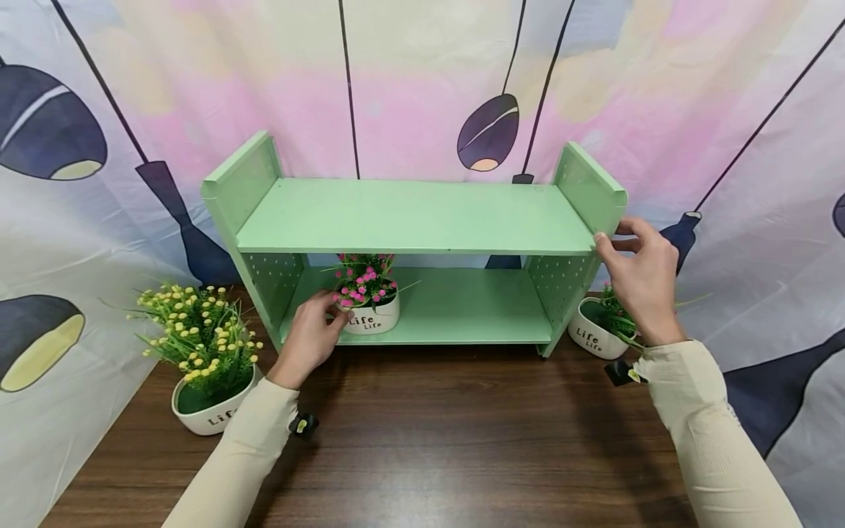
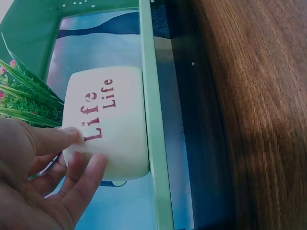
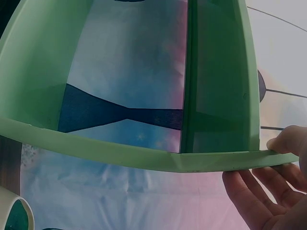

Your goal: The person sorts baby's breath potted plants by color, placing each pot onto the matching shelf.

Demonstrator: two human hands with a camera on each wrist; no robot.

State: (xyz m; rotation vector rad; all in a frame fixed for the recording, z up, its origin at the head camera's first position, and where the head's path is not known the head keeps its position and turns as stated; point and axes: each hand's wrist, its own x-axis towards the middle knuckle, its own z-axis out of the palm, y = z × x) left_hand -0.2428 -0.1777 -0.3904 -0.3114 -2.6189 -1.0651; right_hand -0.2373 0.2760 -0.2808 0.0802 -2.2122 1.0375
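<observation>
A light green two-tier shelf [image 1: 422, 216] stands on the wooden table. On its lower board sits a white flowerpot [image 1: 372, 320] marked "Life Life", with pink flowers [image 1: 365, 281], left of the middle. My left hand [image 1: 313, 331] holds this pot at its left end, the thumb [image 2: 67, 138] by the rim and fingertips on its wall. At the far side, my right hand [image 1: 639, 271] grips the shelf's right side panel [image 3: 216, 163] near the upper board. Its thumb is on the inner face and the fingers are on the outer face.
A white pot with yellow flowers [image 1: 205, 337] stands on the table left of the shelf. Another white "Life" pot [image 1: 594, 330] is to the right, partly behind my right forearm. A patterned curtain [image 1: 422, 88] hangs behind the shelf.
</observation>
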